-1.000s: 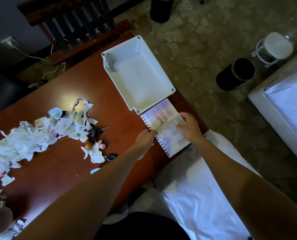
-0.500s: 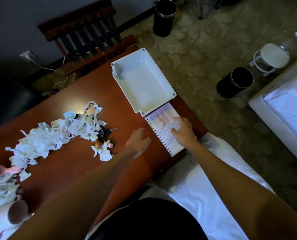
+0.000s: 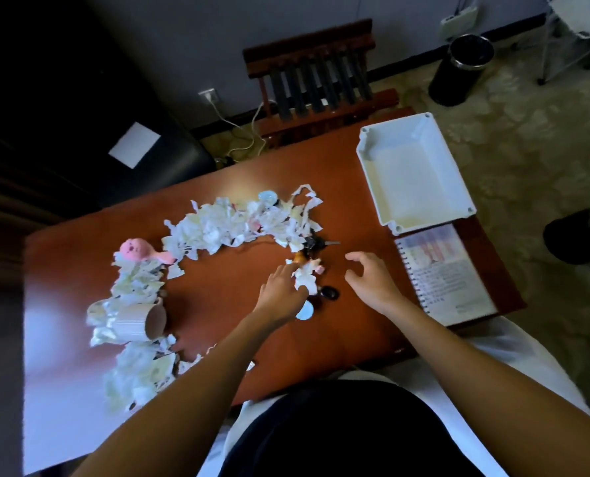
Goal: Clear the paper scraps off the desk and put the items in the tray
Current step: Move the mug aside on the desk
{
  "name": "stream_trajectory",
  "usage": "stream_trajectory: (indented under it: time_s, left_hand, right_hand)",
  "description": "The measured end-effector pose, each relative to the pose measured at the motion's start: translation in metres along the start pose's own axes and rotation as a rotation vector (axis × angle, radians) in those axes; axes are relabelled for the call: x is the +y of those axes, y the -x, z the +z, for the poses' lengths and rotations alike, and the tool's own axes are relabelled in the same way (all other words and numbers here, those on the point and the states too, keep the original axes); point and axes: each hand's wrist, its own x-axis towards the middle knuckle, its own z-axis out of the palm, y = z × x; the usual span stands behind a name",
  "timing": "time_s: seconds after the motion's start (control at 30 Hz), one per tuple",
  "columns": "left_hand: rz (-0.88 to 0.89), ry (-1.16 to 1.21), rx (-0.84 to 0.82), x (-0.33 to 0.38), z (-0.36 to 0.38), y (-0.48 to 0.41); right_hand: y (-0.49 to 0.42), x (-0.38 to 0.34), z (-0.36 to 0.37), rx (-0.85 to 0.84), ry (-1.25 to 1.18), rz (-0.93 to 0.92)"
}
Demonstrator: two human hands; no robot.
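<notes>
Torn white paper scraps (image 3: 231, 223) lie in a long arc across the red-brown desk (image 3: 224, 297). A white tray (image 3: 412, 173) with nothing in it stands at the desk's far right. A spiral notebook (image 3: 445, 273) lies just in front of it. My left hand (image 3: 281, 292) rests with its fingertips on a small clump of scraps (image 3: 305, 275). My right hand (image 3: 372, 280) hovers beside it, fingers loosely curled, holding nothing. Keys (image 3: 316, 243), a dark fob (image 3: 328, 292), a pale disc (image 3: 304, 310), a pink toy (image 3: 139, 251) and a tipped cup (image 3: 140, 320) sit among the scraps.
A wooden chair (image 3: 316, 74) stands behind the desk. Two black bins, one at the far right (image 3: 462, 68) and one beside the desk (image 3: 579, 232), stand on the carpet. A dark seat with a white sheet (image 3: 133, 144) is at the back left. Cables trail on the floor.
Both hands left the notebook and moved left to the small clump of scraps near the keys. The view swung left, showing the whole desk.
</notes>
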Motion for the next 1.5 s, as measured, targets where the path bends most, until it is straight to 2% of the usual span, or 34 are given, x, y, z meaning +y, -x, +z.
stream_trajectory:
  time_s: [0.3, 0.67, 0.93, 1.2, 1.37, 1.5]
  left_hand:
    - [-0.112, 0.021, 0.272, -0.084, -0.036, 0.048]
    - [-0.201, 0.009, 0.391, -0.186, -0.103, 0.096]
    - [-0.137, -0.119, 0.367, -0.252, -0.128, 0.110]
    - [0.094, -0.416, 0.300, -0.290, -0.149, 0.091]
    - [0.154, -0.704, 0.106, -0.306, -0.158, 0.070]
    - [0.165, -0.791, 0.045, -0.313, -0.165, 0.059]
  right_hand:
    - [0.003, -0.080, 0.072, -0.234, 0.016, -0.157]
    - [0.016, -0.162, 0.163, -0.363, 0.111, -0.289]
    - [0.031, -0.203, 0.222, -0.422, 0.138, -0.312]
    - [0.044, -0.215, 0.259, -0.414, 0.161, -0.237]
    - [0.047, -0.217, 0.267, -0.382, 0.185, -0.181]
    - [0.050, -0.221, 0.270, -0.349, 0.183, -0.156]
